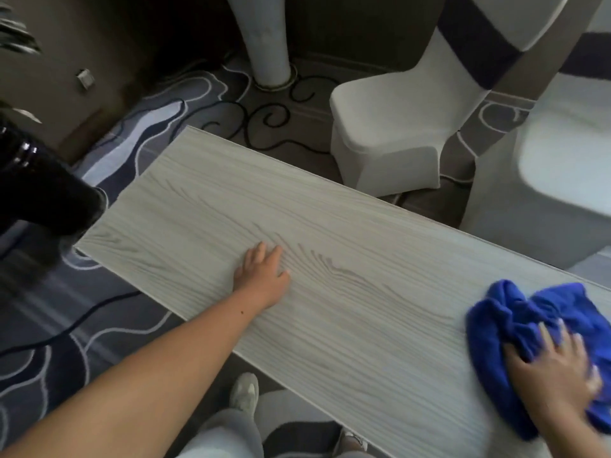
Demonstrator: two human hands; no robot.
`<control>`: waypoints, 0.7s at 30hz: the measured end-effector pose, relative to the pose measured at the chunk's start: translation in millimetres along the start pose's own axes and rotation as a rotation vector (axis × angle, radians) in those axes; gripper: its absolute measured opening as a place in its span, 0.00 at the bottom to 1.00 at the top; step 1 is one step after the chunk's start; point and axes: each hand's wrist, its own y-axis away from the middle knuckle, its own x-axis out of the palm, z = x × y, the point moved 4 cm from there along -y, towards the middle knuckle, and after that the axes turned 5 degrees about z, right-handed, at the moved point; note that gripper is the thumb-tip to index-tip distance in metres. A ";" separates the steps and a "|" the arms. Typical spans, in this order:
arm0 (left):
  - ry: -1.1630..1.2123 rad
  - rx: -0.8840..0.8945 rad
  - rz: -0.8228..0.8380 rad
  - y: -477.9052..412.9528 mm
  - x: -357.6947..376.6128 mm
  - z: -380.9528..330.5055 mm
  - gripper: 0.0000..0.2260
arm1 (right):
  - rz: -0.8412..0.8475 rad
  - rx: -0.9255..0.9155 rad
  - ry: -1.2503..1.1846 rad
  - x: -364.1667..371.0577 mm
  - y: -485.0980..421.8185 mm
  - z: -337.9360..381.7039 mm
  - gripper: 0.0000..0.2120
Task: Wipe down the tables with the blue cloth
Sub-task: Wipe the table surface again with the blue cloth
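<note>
A long narrow table (347,246) with a pale grey wood-grain top runs from upper left to lower right. The blue cloth (515,322) lies bunched on the table near its right end. My right hand (555,368) presses flat on the cloth's near part, fingers spread over the folds. My left hand (263,272) rests palm down on the bare tabletop near the middle, fingers apart, holding nothing.
Two chairs in white covers stand beyond the table's far edge, one (396,127) at the centre right and another (568,166) at the far right. A dark object (43,196) juts in at the left. Patterned carpet with cables surrounds the table. My shoes (244,391) show below the near edge.
</note>
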 end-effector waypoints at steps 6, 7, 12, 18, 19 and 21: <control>-0.029 0.113 -0.082 -38.9 -29.5 83.2 0.28 | 0.006 -0.347 0.110 44.6 -7.1 223.6 0.32; -0.032 0.125 -0.082 -48.7 -38.2 104.8 0.28 | 0.013 -0.375 0.134 53.9 -3.5 264.0 0.32; -0.052 0.043 -0.115 -90.6 -99.0 237.6 0.23 | 0.045 -0.601 0.211 99.6 35.1 474.7 0.35; 0.036 -0.034 -0.148 -108.9 -150.8 347.6 0.24 | 0.171 -0.893 0.245 157.8 154.8 673.7 0.34; 0.075 -0.038 -0.156 -109.8 -156.4 355.5 0.25 | 0.186 -0.936 0.258 166.6 172.0 690.2 0.34; 0.143 -0.046 -0.180 -112.8 -165.4 370.3 0.26 | 0.188 -0.990 0.264 179.2 190.1 712.5 0.33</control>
